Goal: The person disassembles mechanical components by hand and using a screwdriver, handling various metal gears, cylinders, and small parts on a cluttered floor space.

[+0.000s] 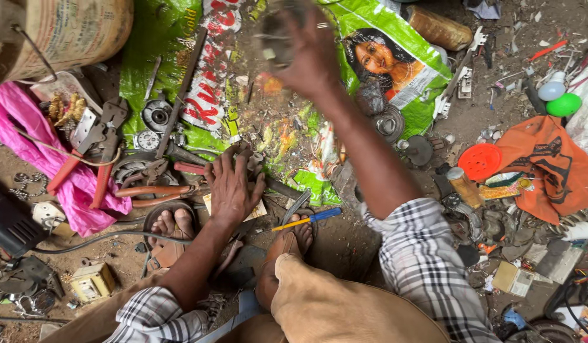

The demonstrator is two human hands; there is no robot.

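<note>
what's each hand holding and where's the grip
The right hand is raised, its fingers wrapped around a blurred greyish object; the exact hold cannot be told. The left hand presses flat on metal parts, grasping nothing visible.

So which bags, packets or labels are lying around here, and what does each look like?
Green sack: spread flat on the ground at top left, glossy green with a red and white printed band.
Second green sack: top centre-right, beyond the right hand, green with a printed portrait panel.
Orange bag: right side, crumpled, orange with a black print.
Pink bag: left side, crumpled, plain pink.
Small yellowish box: lower left, on dirt.
</note>
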